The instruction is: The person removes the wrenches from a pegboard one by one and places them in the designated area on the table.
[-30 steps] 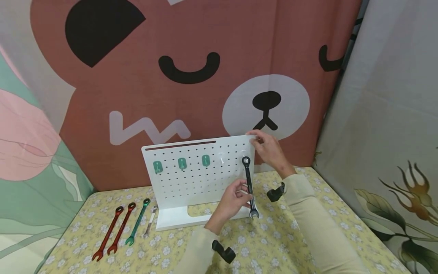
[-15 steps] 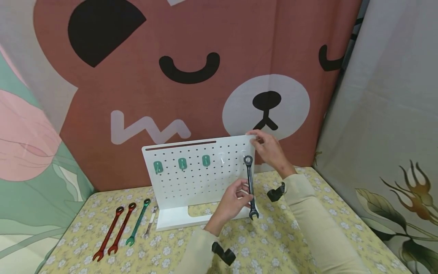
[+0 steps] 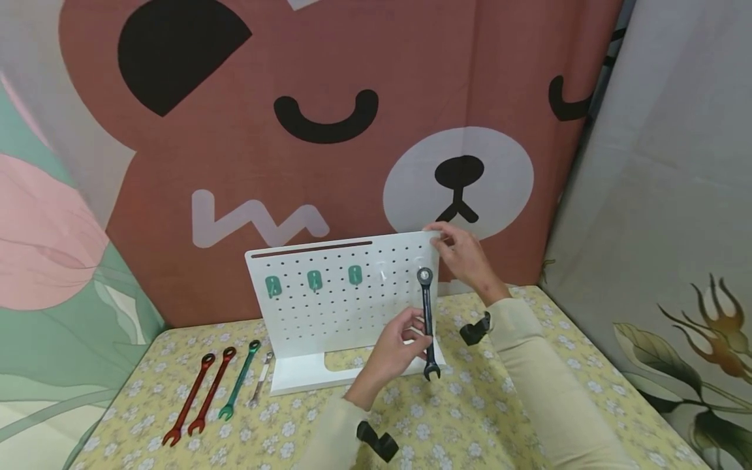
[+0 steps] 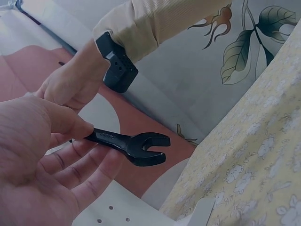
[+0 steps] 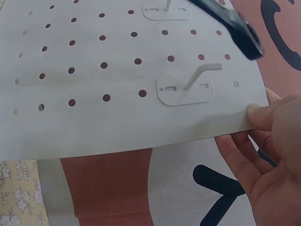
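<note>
A black combination wrench (image 3: 429, 326) hangs upright from my left hand (image 3: 399, 346), pinched between thumb and fingers near its lower half. Its open end (image 4: 148, 149) points away from the palm in the left wrist view. The ring end (image 5: 247, 41) stands in front of the white pegboard (image 3: 335, 313), close to a pale hook (image 5: 186, 89). Whether ring and hook touch, I cannot tell. My right hand (image 3: 466, 259) grips the board's upper right corner, thumb on the front, as the right wrist view shows (image 5: 282, 136) too.
Several green hooks (image 3: 314, 280) and another pale hook (image 3: 382, 271) sit along the board's upper rows. Left of its base lie two red wrenches (image 3: 190, 399), a green wrench (image 3: 239, 380) and a small silver wrench (image 3: 261, 378) on the flowered tablecloth (image 3: 329, 431).
The wrench has turned slightly in my left hand, its open end shifting a little left and downward. The ring end stays near the right-hand hook. My right hand keeps its place on the corner.
</note>
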The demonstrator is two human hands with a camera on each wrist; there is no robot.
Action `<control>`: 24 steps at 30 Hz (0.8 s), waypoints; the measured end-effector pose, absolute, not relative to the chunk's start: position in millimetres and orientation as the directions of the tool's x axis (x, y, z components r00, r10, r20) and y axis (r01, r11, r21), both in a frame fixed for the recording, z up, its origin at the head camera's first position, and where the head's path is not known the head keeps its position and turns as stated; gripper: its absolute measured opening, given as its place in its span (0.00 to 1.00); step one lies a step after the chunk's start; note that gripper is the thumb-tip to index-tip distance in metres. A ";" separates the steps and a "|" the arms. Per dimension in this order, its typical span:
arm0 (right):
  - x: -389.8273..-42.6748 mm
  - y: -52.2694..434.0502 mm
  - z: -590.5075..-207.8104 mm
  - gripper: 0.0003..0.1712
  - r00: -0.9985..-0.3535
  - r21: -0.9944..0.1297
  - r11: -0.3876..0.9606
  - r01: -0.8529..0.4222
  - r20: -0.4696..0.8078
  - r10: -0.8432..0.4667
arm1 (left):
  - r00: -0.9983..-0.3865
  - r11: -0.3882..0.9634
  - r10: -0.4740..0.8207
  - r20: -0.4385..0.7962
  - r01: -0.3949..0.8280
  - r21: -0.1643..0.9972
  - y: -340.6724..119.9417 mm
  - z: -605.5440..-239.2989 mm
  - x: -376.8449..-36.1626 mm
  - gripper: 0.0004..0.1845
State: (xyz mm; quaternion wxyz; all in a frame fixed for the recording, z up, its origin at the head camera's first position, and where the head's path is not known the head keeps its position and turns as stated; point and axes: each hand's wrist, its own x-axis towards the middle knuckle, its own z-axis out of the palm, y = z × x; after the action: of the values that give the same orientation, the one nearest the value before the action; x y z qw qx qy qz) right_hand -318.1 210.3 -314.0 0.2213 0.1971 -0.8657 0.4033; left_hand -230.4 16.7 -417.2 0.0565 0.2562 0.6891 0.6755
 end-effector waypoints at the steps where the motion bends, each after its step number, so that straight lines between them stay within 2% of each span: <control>1: -318.2 210.1 -313.8 0.15 -0.824 -0.610 0.597 -0.521 0.542 -0.165 | -0.863 -0.039 0.428 0.267 0.278 0.960 15.0 -416.9 -229.1 0.18; 9: -318.2 210.8 -314.0 0.16 -0.835 -0.626 0.591 -0.509 0.527 -0.161 | -0.850 -0.008 0.466 0.244 0.272 0.962 -8.6 -415.0 -218.9 0.16; 24: -319.5 211.5 -313.3 0.17 -0.842 -0.619 0.606 -0.499 0.512 -0.171 | -0.886 0.128 0.420 0.196 0.272 0.954 -80.0 -416.1 -197.2 0.15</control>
State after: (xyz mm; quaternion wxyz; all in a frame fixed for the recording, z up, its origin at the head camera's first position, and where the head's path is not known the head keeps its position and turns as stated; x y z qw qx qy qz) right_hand -319.5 211.5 -313.3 0.2056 0.1920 -0.8723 0.3999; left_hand -197.2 -80.0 -416.1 0.0600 0.2312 0.7486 0.6185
